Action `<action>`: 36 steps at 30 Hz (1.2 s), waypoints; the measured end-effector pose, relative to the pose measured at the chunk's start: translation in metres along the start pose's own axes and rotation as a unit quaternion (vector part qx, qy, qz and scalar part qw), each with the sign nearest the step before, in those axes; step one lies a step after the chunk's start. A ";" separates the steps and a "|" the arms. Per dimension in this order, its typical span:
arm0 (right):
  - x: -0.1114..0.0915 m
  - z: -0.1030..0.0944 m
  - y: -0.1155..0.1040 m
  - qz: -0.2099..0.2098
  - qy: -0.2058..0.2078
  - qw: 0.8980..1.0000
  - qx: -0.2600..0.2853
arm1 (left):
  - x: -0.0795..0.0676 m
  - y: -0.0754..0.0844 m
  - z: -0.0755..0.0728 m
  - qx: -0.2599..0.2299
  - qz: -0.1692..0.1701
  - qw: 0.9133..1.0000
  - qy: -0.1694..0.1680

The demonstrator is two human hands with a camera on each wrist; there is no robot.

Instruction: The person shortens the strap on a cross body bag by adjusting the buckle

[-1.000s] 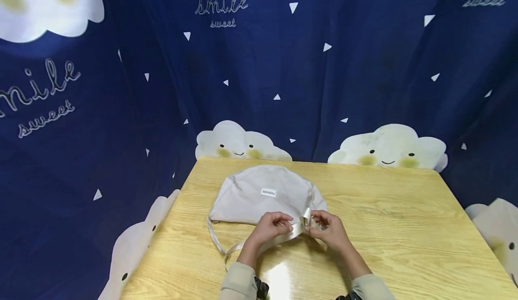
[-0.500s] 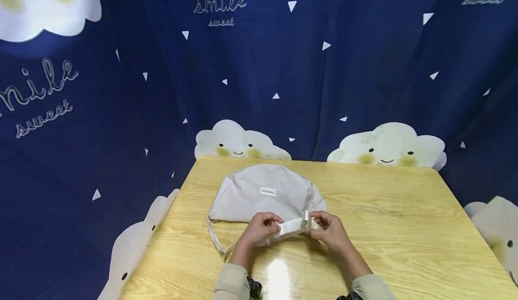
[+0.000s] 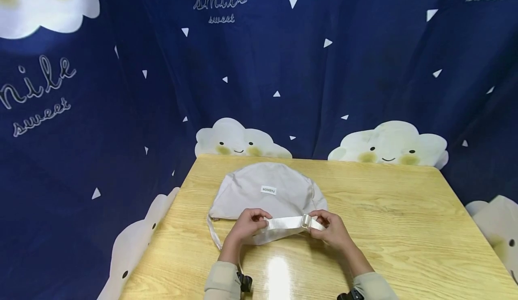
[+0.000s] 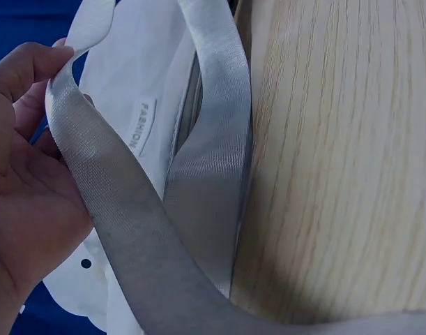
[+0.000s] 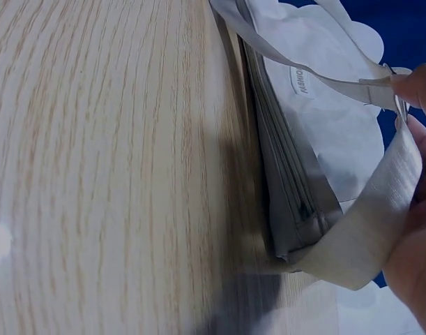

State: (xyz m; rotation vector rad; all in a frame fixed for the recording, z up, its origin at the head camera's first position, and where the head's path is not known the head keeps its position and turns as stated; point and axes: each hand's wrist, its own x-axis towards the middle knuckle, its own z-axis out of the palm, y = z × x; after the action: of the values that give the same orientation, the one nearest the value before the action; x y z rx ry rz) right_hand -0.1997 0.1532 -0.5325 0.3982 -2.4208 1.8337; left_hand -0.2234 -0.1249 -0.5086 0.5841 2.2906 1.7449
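A pale fabric shoulder bag (image 3: 263, 203) lies flat on the table, its small FASHION label (image 3: 269, 190) upside down to me. Along its near edge the zipper (image 5: 296, 167) appears in the right wrist view. My left hand (image 3: 248, 223) pinches the off-white strap (image 3: 285, 222) between thumb and fingertips. At the strap's other end my right hand (image 3: 329, 229) pinches it just beside a square slider buckle (image 3: 306, 221). Between the two hands the strap is stretched nearly straight, above the bag's near edge. A lower length of strap (image 4: 209, 139) hangs beneath it in the left wrist view.
The light wooden table (image 3: 388, 214) extends to the right of the bag. Behind it hangs a dark blue curtain (image 3: 259, 66) printed with clouds and small white triangles. A black wrist camera (image 3: 244, 283) is strapped at the left cuff.
My left hand has slid left along the strap, away from the buckle. The loop at the buckle has flattened and the strap has straightened. My right hand has stayed nearly in place.
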 end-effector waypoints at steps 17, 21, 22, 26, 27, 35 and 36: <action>0.003 -0.004 0.021 -0.021 -0.069 0.997 -0.034 | -0.002 0.002 -0.012 0.015 -0.004 1.000 0.003; 0.002 -0.006 0.023 -0.037 -0.081 0.995 -0.050 | -0.004 0.002 -0.013 0.024 -0.003 1.000 0.013; 0.002 -0.006 0.023 -0.039 -0.081 0.994 -0.055 | -0.005 0.002 -0.013 0.025 -0.002 1.000 0.017; -0.001 -0.007 0.023 -0.033 -0.075 0.991 -0.103 | -0.010 0.006 -0.009 0.025 0.001 1.000 0.017; -0.003 -0.008 0.023 -0.031 -0.070 0.990 -0.122 | -0.012 0.007 -0.008 0.025 0.002 1.000 0.018; -0.014 -0.022 0.027 -0.041 -0.018 0.973 -0.226 | -0.025 0.000 -0.018 0.035 -0.018 0.996 0.077; -0.014 -0.023 0.028 -0.051 -0.013 0.971 -0.235 | -0.026 -0.003 -0.022 0.030 -0.022 0.995 0.088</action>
State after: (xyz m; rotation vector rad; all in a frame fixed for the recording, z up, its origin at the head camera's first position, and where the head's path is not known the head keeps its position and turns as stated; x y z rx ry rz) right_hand -0.1953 0.1849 -0.5555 0.4898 -2.6796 1.1653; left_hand -0.2089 -0.1557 -0.5076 0.4019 2.4613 1.7762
